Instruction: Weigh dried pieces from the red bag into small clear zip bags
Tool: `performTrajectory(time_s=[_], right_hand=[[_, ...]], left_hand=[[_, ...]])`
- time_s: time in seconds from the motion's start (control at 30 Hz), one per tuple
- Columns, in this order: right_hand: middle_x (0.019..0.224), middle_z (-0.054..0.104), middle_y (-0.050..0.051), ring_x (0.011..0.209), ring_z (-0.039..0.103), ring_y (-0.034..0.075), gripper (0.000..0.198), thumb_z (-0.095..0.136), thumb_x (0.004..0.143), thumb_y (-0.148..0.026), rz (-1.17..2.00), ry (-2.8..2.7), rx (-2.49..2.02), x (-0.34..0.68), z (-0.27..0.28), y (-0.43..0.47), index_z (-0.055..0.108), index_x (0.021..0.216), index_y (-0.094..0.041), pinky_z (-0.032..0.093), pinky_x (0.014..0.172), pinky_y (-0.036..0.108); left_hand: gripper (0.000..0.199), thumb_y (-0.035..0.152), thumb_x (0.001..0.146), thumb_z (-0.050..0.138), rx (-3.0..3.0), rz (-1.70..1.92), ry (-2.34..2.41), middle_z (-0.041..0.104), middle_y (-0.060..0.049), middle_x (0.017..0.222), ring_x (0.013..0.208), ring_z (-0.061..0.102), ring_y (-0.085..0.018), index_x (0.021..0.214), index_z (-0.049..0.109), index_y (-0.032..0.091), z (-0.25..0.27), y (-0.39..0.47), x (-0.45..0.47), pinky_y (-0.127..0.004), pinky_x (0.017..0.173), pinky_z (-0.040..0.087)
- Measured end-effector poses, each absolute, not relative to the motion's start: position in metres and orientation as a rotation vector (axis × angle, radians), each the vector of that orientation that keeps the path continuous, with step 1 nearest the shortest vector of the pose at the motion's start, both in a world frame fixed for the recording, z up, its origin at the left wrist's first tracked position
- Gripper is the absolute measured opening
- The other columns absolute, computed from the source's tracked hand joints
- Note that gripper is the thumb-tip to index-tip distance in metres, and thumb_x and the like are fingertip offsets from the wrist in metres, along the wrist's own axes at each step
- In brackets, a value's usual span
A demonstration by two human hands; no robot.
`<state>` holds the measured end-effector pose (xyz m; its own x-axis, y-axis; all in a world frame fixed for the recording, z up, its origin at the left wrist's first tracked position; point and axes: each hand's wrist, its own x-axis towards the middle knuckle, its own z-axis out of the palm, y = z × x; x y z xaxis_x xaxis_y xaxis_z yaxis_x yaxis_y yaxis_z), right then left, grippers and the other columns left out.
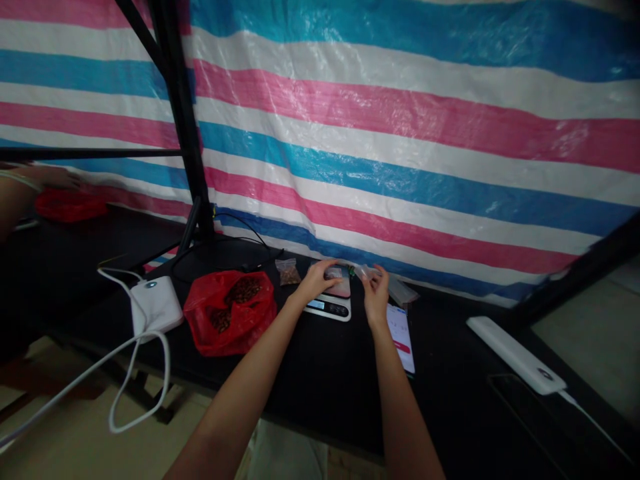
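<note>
Clear little bag [336, 273] on the scale [330, 303] near the table's [325, 380] far edge — contents too small to make out. My left hand [316, 281] curls over it, fingers bent, grip hidden. My right hand [376, 293] pinches clear plastic [395, 288] beside it. Black table, striped tarp [400, 133] behind — red bag [230, 310] left.

Dim, underexposed; glare on tarp [400, 133]; edges distorted.

Both hands [316, 281] [376, 293] forward, fingers curled
</note>
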<state>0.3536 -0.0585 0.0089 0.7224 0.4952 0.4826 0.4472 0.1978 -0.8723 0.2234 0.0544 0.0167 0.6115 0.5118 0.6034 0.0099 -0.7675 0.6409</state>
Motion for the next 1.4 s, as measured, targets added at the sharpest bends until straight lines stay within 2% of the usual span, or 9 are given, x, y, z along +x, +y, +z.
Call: performTrajectory(time_s=[0.07,0.17,0.4,0.7,0.9,1.0,1.1,1.27,1.4], right_hand=[[0.104,0.054,0.008,0.089,0.055,0.019,0.051,0.044,0.079,-0.043,-0.009,-0.890,-1.526,0.355,0.008,-0.060,0.040,0.124,-0.022,0.041,0.084,0.037],[0.104,0.054,0.009,0.094,0.052,0.022,0.046,0.039,0.080,-0.041,-0.081,-0.946,-1.630,0.356,0.006,-0.060,0.049,0.119,-0.020,0.037,0.087,0.039],[0.097,0.060,0.006,0.071,0.057,0.018,0.038,0.050,0.074,-0.040,0.006,-0.983,-1.831,0.355,0.005,-0.064,0.050,0.106,-0.021,0.042,0.069,0.033],[0.091,0.062,0.008,0.086,0.056,0.026,0.029,0.052,0.073,-0.033,-0.147,-0.897,-2.180,0.356,0.006,-0.070,0.047,0.098,-0.019,0.035,0.077,0.040],[0.097,0.062,0.011,0.096,0.052,0.032,0.044,0.056,0.070,-0.030,-0.185,-0.904,-2.147,0.355,0.003,-0.069,0.045,0.112,-0.019,0.030,0.083,0.048],[0.103,0.061,0.014,0.099,0.050,0.034,0.042,0.056,0.071,-0.029,-0.192,-0.936,-2.221,0.355,0.002,-0.070,0.049,0.112,-0.020,0.029,0.083,0.051],[0.103,0.061,0.014,0.100,0.049,0.034,0.037,0.056,0.071,-0.026,-0.183,-0.941,-2.277,0.353,0.002,-0.071,0.053,0.108,-0.020,0.029,0.083,0.052],[0.110,0.057,0.017,0.106,0.044,0.034,0.045,0.052,0.076,-0.029,-0.263,-0.929,-2.351,0.345,0.009,-0.075,0.045,0.118,-0.015,0.028,0.084,0.049],[0.117,0.052,0.011,0.110,0.039,0.029,0.040,0.045,0.083,-0.037,-0.408,-0.942,-2.350,0.333,0.021,-0.073,0.048,0.119,-0.022,0.027,0.085,0.044]], left_hand=[[0.047,0.032,0.074,0.063,2.226,1.185,0.455,0.057,-0.008,0.116,0.109,0.051,-0.021,0.116,0.051,0.017,0.018,0.055,0.222,-0.035,0.096,0.037],[0.030,0.026,0.080,0.055,2.139,1.417,0.577,0.060,-0.007,0.107,0.103,0.053,-0.018,0.108,0.054,0.017,0.024,0.058,0.215,-0.032,0.093,0.038],[0.005,0.015,0.077,0.055,2.039,1.661,0.817,0.060,-0.003,0.089,0.091,0.054,-0.017,0.077,0.060,0.018,0.026,0.071,0.202,-0.031,0.086,0.041],[0.008,0.012,0.074,0.058,2.090,1.643,0.798,0.059,-0.003,0.091,0.092,0.053,-0.017,0.072,0.061,0.018,0.023,0.073,0.201,-0.031,0.086,0.040],[0.008,0.011,0.074,0.058,2.105,1.623,0.783,0.059,-0.003,0.093,0.093,0.052,-0.018,0.070,0.061,0.018,0.024,0.070,0.201,-0.032,0.086,0.040],[0.008,0.011,0.074,0.059,2.115,1.624,0.782,0.059,-0.003,0.092,0.093,0.052,-0.018,0.068,0.060,0.018,0.024,0.070,0.202,-0.032,0.086,0.040],[0.009,0.011,0.073,0.059,2.126,1.641,0.759,0.059,-0.003,0.092,0.093,0.052,-0.017,0.067,0.059,0.017,0.023,0.070,0.202,-0.032,0.086,0.039],[0.010,0.009,0.072,0.060,2.136,1.646,0.756,0.058,-0.002,0.088,0.090,0.052,-0.017,0.067,0.057,0.018,0.023,0.070,0.204,-0.031,0.083,0.040],[0.012,0.007,0.071,0.060,2.126,1.674,0.759,0.057,-0.002,0.085,0.088,0.052,-0.017,0.070,0.055,0.018,0.024,0.070,0.205,-0.030,0.082,0.040]])
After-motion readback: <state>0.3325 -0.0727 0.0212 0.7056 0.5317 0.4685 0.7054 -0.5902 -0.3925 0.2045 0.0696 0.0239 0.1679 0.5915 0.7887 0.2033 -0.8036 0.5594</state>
